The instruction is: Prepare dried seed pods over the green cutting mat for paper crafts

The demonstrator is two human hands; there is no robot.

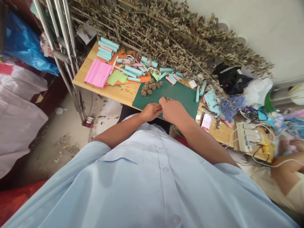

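At the near edge of the green mat, left hand and right hand meet, curled, any hold hidden; fingertip work seems in progress, next needing steadiness.

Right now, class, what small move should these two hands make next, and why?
Perhaps ease the right hand slightly off the left hand: they meet by the near edge of the green mat, hiding anything between them, with brown balls piled just beyond.
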